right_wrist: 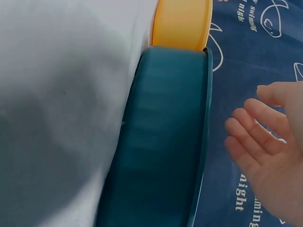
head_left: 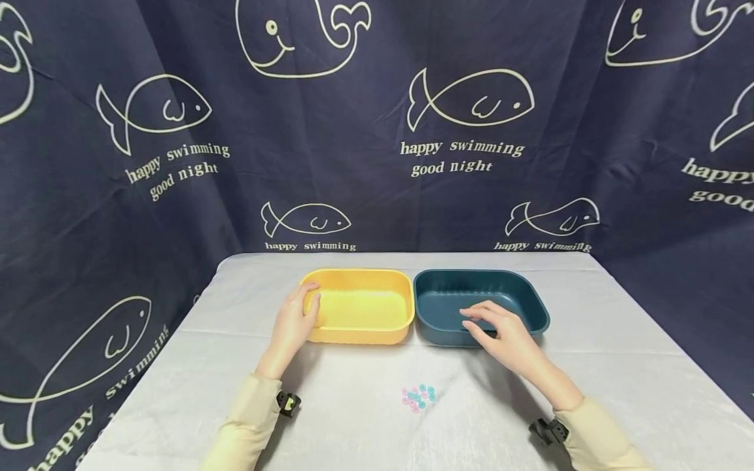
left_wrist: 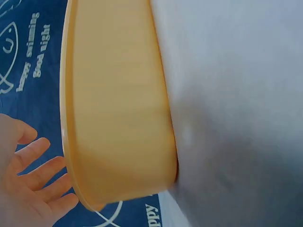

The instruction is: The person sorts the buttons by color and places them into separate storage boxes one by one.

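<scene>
A yellow plastic bin (head_left: 365, 335) and a dark teal bin (head_left: 448, 335) stand side by side on the white cloth, their near ends almost meeting. My left hand (head_left: 293, 318) is at the yellow bin's left end, fingertips right at the rim. In the left wrist view its fingers (left_wrist: 45, 172) are loosely bent and spread beside the rim. Over the front of the teal bin hovers my right hand (head_left: 503, 333), thumb and fingers apart with nothing between them. The right wrist view shows its relaxed fingers (right_wrist: 251, 127) above the teal rim.
Several small pink and blue beads (head_left: 419, 396) lie in a loose cluster on the white tablecloth (head_left: 353, 432), in front of the bins. Behind the table hangs a navy curtain (head_left: 377, 176) printed with fish and whales.
</scene>
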Available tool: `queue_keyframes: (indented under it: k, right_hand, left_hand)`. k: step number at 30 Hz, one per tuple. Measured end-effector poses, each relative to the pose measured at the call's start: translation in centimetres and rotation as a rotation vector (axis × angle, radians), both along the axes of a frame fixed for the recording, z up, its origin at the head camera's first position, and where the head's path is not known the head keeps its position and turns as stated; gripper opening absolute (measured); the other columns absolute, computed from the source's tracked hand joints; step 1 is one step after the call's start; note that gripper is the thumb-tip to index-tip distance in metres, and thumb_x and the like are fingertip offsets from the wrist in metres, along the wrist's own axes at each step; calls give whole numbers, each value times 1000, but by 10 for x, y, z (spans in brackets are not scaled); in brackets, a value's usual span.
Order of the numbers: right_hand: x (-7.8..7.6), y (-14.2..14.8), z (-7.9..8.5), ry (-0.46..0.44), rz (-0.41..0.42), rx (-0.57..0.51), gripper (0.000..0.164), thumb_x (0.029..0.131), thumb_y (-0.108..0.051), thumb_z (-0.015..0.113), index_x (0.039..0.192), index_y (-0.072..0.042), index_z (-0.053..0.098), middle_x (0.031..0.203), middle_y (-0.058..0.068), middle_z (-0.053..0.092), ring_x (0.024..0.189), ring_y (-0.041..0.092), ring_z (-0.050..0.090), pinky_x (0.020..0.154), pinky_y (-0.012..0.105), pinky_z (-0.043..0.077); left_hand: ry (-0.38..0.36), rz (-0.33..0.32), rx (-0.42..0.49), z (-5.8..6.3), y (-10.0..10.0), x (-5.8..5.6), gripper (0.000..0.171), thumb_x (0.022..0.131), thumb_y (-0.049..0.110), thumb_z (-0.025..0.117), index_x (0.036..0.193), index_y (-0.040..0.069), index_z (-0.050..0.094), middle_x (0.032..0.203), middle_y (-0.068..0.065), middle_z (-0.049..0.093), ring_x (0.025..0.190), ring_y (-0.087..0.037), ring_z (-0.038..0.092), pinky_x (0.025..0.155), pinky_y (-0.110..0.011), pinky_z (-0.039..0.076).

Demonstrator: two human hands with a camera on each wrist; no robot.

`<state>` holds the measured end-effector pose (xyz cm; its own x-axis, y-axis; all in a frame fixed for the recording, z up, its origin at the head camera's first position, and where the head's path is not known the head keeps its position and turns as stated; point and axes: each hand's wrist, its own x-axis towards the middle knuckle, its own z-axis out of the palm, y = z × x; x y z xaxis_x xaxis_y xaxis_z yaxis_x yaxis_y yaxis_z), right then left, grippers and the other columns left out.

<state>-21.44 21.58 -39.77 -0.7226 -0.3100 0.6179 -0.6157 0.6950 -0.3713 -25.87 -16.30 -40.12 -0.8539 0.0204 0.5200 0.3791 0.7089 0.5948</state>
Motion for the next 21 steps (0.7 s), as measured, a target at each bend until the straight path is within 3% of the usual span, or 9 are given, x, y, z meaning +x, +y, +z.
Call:
queue_keyframes:
  k: [6,14,21]
  right_hand:
    - [-1,-2,-1,38,73,-41,25,76,-2,74,99,-12,71,94,-4,66,79,6,62,75,13,48]
    - [0,-9,-1,66,182,-69,27,73,3,74,97,-8,71,84,-6,66,71,1,58,66,16,49]
    - [6,-18,-3,43,247,-52,23,74,2,73,96,-4,71,80,-9,64,70,0,56,65,15,49]
  left_hand:
    - [-73,22,73,-1,-11,-10,33,95,13,49,124,-2,55,128,-22,55,122,-38,49,104,-48,38]
    - [-129,74,134,-10,-20,-22,38,96,13,46,129,-5,48,132,-25,49,126,-40,43,107,-51,33]
    - [-284,85,151,-19,-33,-31,46,98,16,40,139,-7,36,141,-28,37,132,-43,34,110,-52,28]
